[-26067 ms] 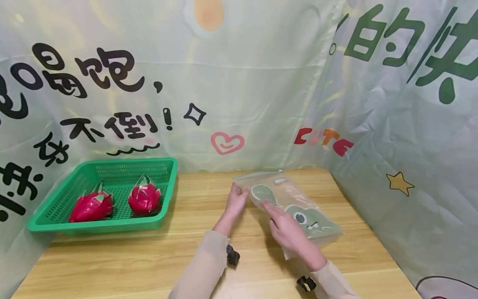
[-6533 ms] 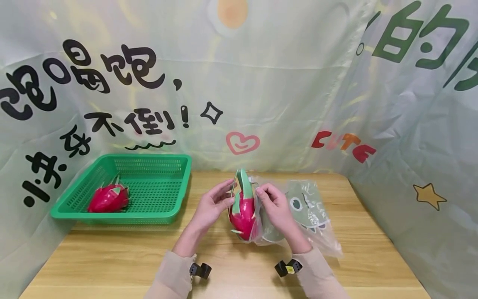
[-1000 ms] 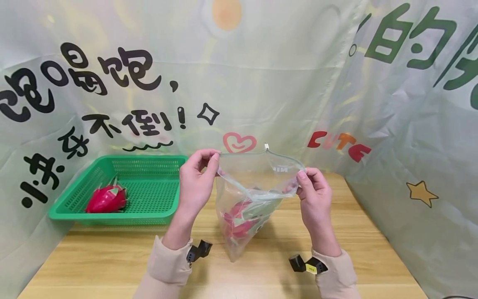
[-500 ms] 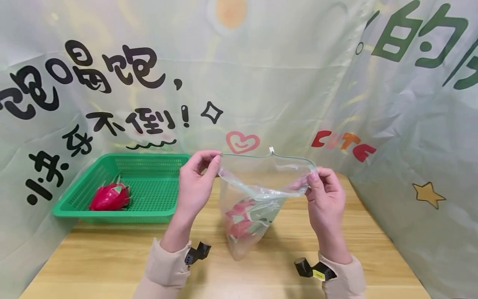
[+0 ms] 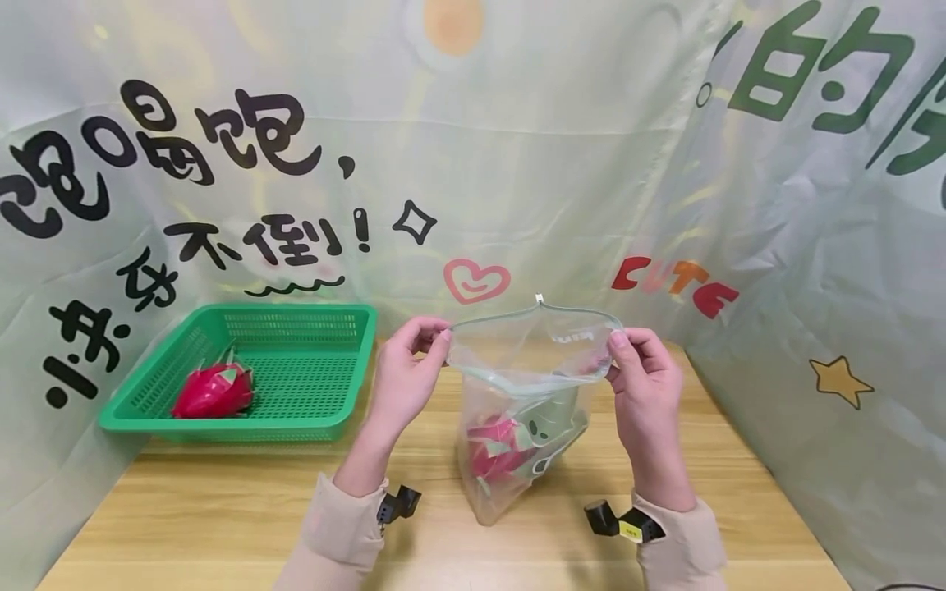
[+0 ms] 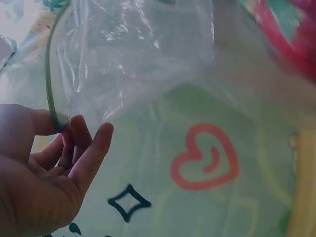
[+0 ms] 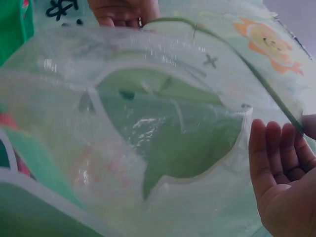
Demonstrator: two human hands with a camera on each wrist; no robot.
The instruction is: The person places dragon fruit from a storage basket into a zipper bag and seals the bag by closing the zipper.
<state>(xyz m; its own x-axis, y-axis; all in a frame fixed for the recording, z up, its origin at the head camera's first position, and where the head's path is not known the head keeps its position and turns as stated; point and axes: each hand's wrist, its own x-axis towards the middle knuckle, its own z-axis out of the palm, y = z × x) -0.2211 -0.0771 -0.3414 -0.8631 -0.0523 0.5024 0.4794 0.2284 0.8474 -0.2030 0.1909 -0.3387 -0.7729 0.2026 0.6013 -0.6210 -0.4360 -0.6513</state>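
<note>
A clear zip bag (image 5: 562, 410) with a green cartoon print stands mouth up in front of me, its mouth spread wide. My left hand (image 5: 402, 382) pinches the left corner of the mouth between thumb and forefinger; in the left wrist view its other fingers (image 6: 94, 153) stick out loosely. At the opposite corner my right hand (image 5: 649, 406) pinches the green-edged rim. A small white slider (image 5: 539, 299) sits on the far rim. Seen through the plastic, a pink dragon fruit (image 5: 493, 447) with green scales lies low in the bag.
On the left of the wooden table (image 5: 244, 517) stands a green perforated basket (image 5: 222, 428) with one dragon fruit (image 5: 213, 391) inside. A printed cloth (image 5: 517, 164) hangs behind the table and along its sides.
One dragon fruit went from basket to bag, which earlier lay flat. Within the last second both hands have held the bag's mouth; the left hand has moved slightly right and down.
</note>
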